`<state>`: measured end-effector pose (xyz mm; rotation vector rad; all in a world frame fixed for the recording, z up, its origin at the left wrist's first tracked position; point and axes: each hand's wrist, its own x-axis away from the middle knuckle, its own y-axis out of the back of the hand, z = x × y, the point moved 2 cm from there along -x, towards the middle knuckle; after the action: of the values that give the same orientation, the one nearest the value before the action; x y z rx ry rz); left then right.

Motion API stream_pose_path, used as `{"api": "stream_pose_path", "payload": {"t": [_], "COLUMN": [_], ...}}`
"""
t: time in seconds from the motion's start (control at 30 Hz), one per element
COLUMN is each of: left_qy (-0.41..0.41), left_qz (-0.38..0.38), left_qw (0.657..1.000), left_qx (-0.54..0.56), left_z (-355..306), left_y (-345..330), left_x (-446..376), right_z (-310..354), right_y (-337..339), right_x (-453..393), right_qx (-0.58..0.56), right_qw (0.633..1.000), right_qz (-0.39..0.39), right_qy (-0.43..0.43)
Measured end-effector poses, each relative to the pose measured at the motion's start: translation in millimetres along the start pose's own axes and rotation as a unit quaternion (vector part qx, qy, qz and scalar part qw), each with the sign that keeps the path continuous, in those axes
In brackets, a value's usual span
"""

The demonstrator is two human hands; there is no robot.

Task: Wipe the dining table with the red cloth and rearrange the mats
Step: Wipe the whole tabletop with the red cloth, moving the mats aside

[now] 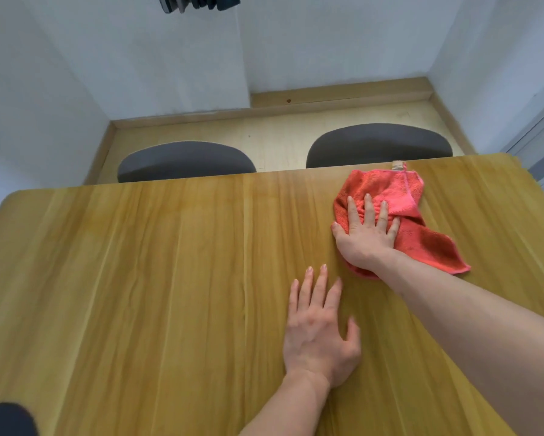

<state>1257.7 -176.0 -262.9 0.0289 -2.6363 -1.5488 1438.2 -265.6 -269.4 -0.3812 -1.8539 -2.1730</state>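
From the head camera, the right hand (pixel 366 234) lies flat on the red cloth (pixel 399 215), fingers (pixel 368 209) straight and spread, pressing it to the wooden surface (pixel 170 262) near the far right edge. The left hand (pixel 319 332) rests palm down on the bare wood nearer the person, fingers relaxed and holding nothing. Two dark chairs (pixel 186 162) stand beyond the far edge. I'd judge the wiping to be under way, with the wide left stretch likely still to do. No mats are in sight, so rearranging them seems not yet begun.
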Motion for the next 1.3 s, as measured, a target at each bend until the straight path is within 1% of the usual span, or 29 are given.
{"api": "stream_pose_path", "payload": {"t": [0.07, 0.13, 0.17, 0.2, 0.27, 0.3, 0.37, 0.47, 0.53, 0.6, 0.87, 1.3], "left_qy": [0.001, 0.013, 0.015, 0.013, 0.007, 0.018, 0.064, 0.155, 0.173, 0.167, 0.161, 0.169], "left_qz": [-0.004, -0.022, -0.039, -0.06, -0.106, -0.119, -0.133, -0.107, -0.079, -0.065, -0.062, -0.058], "left_qw": [0.994, 0.967, 0.955, 0.954, 0.966, 0.975, 0.984, 0.982, 0.979, 0.979, 0.978, 0.977], "left_qx": [0.109, 0.253, 0.292, 0.295, 0.234, 0.189, 0.1, -0.011, -0.068, -0.094, -0.113, -0.117], "left_z": [-1.2, 13.3, 31.2, 52.1, 116.7, 158.0, 237.7, 334.6, 369.8, 379.6, 378.3, 377.2], "left_y": [6.5, 26.4, 41.4, 57.5, 96.2, 117.6, 158.9, 201.6, 208.0, 203.0, 202.3, 203.2], "left_x": [0.3, 7.0, 10.2, 12.9, 20.1, 24.7, 32.6, 54.2, 71.7, 82.3, 79.3, 80.5], "right_z": [0.9, 2.4, 4.0, 2.2, 5.7, 9.7, 21.0, 58.3, 90.9, 118.1, 215.8, 365.2], "right_y": [2.2, 2.7, 2.9, 4.0, 5.1, 5.1, 5.9, 1.2, -4.8, -11.0, -28.4, -63.7], "right_x": [0.8, 3.2, 3.1, 3.5, 4.0, 4.4, 5.6, 5.1, 4.2, 3.4, 5.2, 30.5], "right_qx": [0.002, 0.009, 0.013, 0.015, 0.02, 0.02, 0.01, 0.006, 0.009, 0.016, 0.037, 0.02], "right_qw": [1.0, 1.0, 1.0, 1.0, 0.999, 0.999, 0.997, 0.994, 0.995, 0.997, 0.998, 0.992], "right_qz": [-0.001, 0.002, -0.001, -0.001, 0.003, 0.009, 0.025, 0.034, 0.034, 0.032, 0.041, 0.044], "right_qy": [-0.008, -0.014, -0.017, -0.021, -0.028, -0.037, -0.071, -0.1, -0.09, -0.074, -0.024, 0.115]}}
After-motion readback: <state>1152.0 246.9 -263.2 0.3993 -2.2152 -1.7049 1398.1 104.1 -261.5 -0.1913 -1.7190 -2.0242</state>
